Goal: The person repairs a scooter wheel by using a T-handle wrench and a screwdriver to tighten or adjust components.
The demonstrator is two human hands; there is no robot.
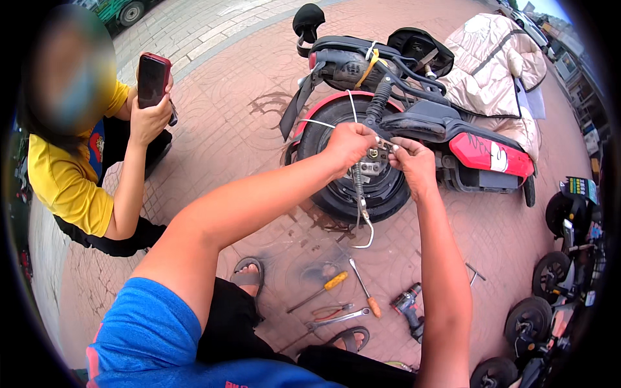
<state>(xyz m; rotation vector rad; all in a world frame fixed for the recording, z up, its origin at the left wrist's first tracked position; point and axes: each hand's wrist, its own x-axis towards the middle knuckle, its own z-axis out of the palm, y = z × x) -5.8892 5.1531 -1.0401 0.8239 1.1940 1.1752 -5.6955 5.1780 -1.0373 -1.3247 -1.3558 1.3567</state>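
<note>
My left hand [351, 147] and my right hand [414, 163] meet at the hub of a scooter's rear wheel [317, 184], each pinched closed. Between their fingertips shows a small metal bracket [386, 150], partly covered by the fingers. Just below my left hand runs a brake cable with a spring [359, 184], its pale end bending into a hook near the ground. White cable also loops over the red fender [333, 102]. The shock absorber [379, 102] rises behind my hands, and a red side panel [488, 155] lies to their right.
On the paving near my feet lie two screwdrivers [336, 280], pliers [332, 312], a wrench [341, 319], a cordless drill [409, 310] and a T-handle tool [475, 275]. A person in yellow [71, 174] crouches left, holding a phone [153, 79]. Parked scooters [537, 317] line the right.
</note>
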